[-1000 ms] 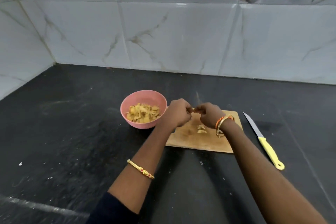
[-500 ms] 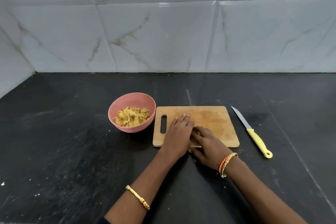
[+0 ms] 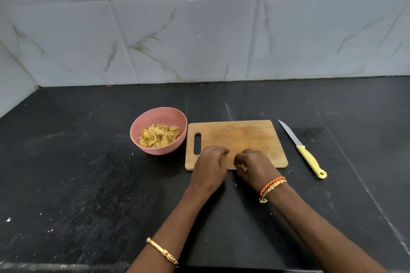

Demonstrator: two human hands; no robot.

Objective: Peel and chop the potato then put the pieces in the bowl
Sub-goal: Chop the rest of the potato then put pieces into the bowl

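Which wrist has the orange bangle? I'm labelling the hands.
The right wrist: it has an orange bangle beside a gold one. The left forearm has only a gold bangle.

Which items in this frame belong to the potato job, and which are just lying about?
In the job: pink bowl with potato pieces; cutting board; knife; left hand and right hand, curled at the board's near edge.

Lying about: white specks on the counter.
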